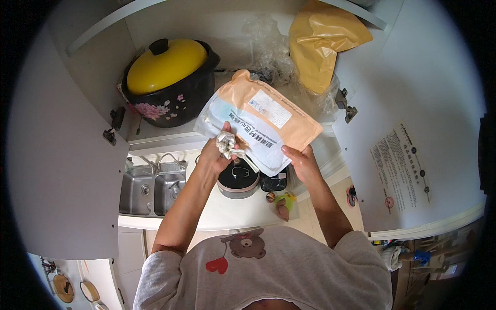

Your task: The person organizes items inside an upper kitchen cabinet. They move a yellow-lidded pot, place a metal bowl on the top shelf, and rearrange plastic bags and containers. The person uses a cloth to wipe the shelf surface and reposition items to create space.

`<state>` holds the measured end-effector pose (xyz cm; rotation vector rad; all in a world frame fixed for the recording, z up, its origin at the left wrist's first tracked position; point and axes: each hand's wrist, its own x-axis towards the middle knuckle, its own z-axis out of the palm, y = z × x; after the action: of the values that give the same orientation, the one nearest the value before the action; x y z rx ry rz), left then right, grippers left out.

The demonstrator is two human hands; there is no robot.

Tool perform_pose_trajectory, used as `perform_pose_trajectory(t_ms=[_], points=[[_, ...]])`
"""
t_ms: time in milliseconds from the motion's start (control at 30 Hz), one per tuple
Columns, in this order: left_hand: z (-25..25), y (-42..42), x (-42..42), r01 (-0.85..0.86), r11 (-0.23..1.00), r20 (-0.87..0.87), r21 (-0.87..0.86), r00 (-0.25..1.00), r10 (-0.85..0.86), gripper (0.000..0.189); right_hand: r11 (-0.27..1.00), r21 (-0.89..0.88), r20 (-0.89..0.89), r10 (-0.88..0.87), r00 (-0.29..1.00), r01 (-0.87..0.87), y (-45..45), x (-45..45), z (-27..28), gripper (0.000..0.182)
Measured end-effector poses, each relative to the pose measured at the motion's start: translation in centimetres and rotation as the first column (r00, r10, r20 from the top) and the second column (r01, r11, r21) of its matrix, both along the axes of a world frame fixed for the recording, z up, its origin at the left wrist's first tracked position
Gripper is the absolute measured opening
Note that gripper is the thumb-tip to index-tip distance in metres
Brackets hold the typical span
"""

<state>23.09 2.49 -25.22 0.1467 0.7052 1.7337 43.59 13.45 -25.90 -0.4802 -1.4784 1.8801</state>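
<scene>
Both hands hold a flat orange and white printed package [267,116] in front of an open wall cabinet. My left hand [223,151] is under its lower left side and also holds a crumpled whitish cloth [226,143]. My right hand [302,161] grips the lower right edge, its thumb on the front. Behind and left of the package, a black floral pot [174,100] with a yellow lid [167,66] stands on the cabinet shelf. Clear plastic bags [271,50] and a tan plastic bag [325,42] lie at the right of the shelf.
Open cabinet doors flank me, left [66,155] and right [418,135]. Below are a double steel sink [151,190], a rice cooker [238,182], a black box [274,183] and sweet potatoes [283,209] by a green bag on the counter [205,211].
</scene>
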Motion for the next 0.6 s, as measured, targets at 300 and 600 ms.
perform_pose_trajectory(t_ms=[300,600], points=[[0.3,-2.2,0.9,-0.058,0.994,-0.288,-0.093,0.957,0.029,0.017,0.897,0.211,0.221,0.344,0.913,-0.389,4.4,-1.3,9.4,0.067],[0.0,-2.6,0.2,-0.068,0.993,-0.347,-0.097,0.937,0.030,0.024,0.859,0.457,0.444,0.004,0.896,-0.230,2.1,-7.8,7.3,0.034]])
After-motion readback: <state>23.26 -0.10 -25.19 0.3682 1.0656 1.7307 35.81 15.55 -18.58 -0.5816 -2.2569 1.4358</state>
